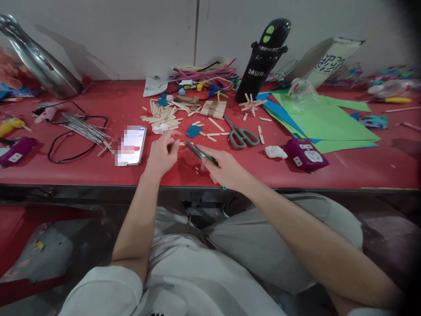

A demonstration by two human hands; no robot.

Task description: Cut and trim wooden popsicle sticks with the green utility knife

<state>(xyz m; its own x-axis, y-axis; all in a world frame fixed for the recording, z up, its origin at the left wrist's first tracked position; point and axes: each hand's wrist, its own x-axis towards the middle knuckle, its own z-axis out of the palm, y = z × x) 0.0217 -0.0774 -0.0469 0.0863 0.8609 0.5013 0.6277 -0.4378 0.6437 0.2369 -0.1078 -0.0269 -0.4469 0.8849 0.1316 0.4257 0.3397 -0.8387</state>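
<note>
My right hand [223, 166] is closed around a pair of pliers [194, 150] with a metal head and green handles. The head points left and away from me, towards my left hand [163, 151]. My left thumb and finger pinch a short piece of wooden craft stick [182, 144], whose free end is at the pliers' tip. Whether the jaws touch the stick is too small to tell. Just beyond lie a blue oval piece [194, 131], cut stick bits and a heap of craft sticks [163, 115]. Small chips are scattered on the red table below the pliers.
Left of my hands are a phone [133, 145] and a bundle of wires [82, 127]. Scissors [242, 136], a stick assembly [252, 105], white tissue [276, 152], a purple box [306, 154] and green paper sheets [329, 120] lie right. A black bottle [259, 66] stands behind.
</note>
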